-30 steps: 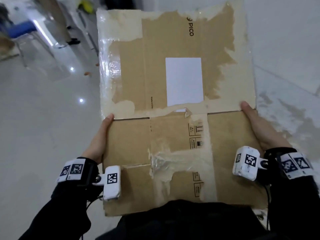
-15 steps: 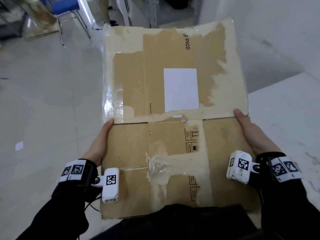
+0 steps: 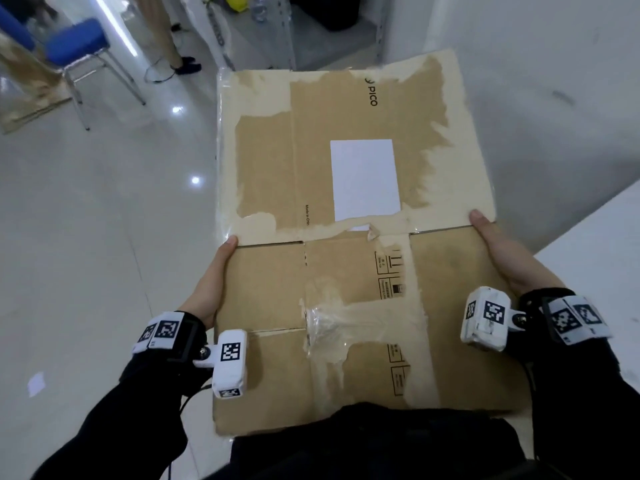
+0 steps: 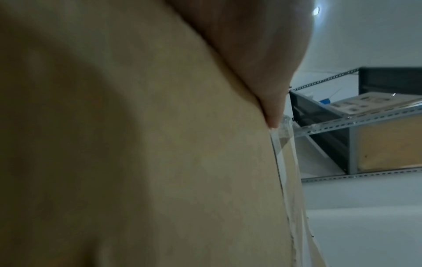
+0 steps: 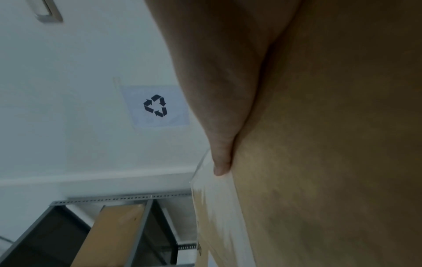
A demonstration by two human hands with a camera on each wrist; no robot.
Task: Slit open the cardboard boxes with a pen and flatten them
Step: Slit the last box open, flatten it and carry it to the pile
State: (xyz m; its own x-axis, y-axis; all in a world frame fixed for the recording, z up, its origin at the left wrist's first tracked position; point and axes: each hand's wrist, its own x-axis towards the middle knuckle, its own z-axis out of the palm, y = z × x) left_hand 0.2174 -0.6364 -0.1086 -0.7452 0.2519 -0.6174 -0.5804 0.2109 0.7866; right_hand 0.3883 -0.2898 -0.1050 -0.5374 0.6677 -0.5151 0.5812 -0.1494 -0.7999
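A flattened brown cardboard box (image 3: 346,188), with a white label, torn tape and "PICO" printed on it, is held level in front of my body. My left hand (image 3: 214,275) grips its left edge, thumb on top. At the right edge my right hand (image 3: 502,251) grips it the same way. The fingers of both hands are hidden under the board. In the left wrist view the thumb (image 4: 262,72) lies against the cardboard (image 4: 160,162). The right wrist view shows the other thumb (image 5: 217,90) pressed on the board (image 5: 331,162). No pen is in view.
A blue chair (image 3: 72,46) stands far left on the glossy floor, and metal shelving (image 3: 256,32) is straight ahead. The corner of a white table (image 3: 595,244) is at my right. A recycling sign (image 5: 156,106) hangs on the wall above the shelves. Someone's legs (image 3: 173,36) stand near the chair.
Both hands keep the same hold on the flattened box. The view has swung and moved forward, so the shelving and blue chair are now closer.
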